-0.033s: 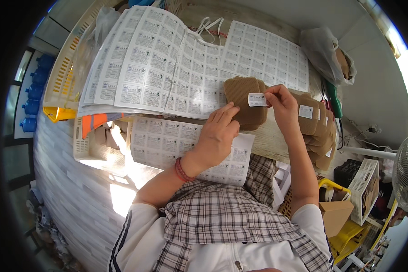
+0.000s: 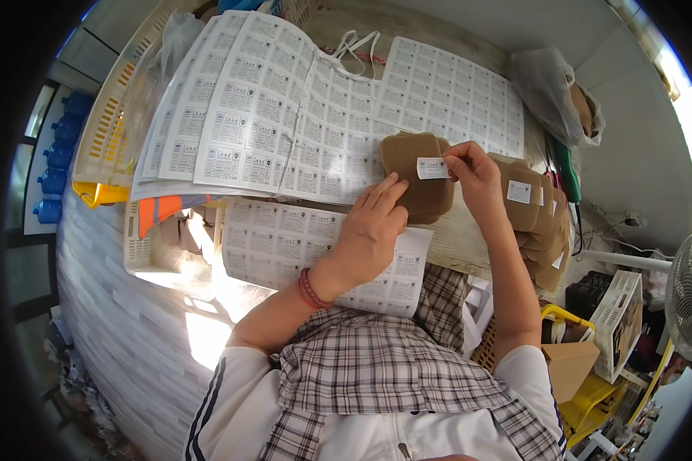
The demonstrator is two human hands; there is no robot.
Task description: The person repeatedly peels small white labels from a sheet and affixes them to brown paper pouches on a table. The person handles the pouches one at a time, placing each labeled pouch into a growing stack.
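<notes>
A small stack of brown textured pads [image 2: 407,150] with rounded corners lies on the table in front of me. My left hand [image 2: 367,237] rests with stretched fingers at the left edge of the stack. A white printed label [image 2: 431,168] is pinched at its right end by the thumb and finger of my right hand [image 2: 477,173], over the top pad. Whether the label touches the pad I cannot tell. Beneath my left hand and forearm is a sheet of labels [image 2: 277,234]. To the right, several brown pads [image 2: 524,213] overlap, some bearing white labels.
Large label sheets [image 2: 242,100] pile up at the left, with another sheet [image 2: 454,88] farther back. A plastic bag [image 2: 546,84] and a green-handled tool [image 2: 564,165] are at the right. Yellow crates [image 2: 104,146] stand left; a fan [image 2: 690,292] stands far right.
The label in my right hand has shifted slightly left over the top pad. My left hand has hardly moved.
</notes>
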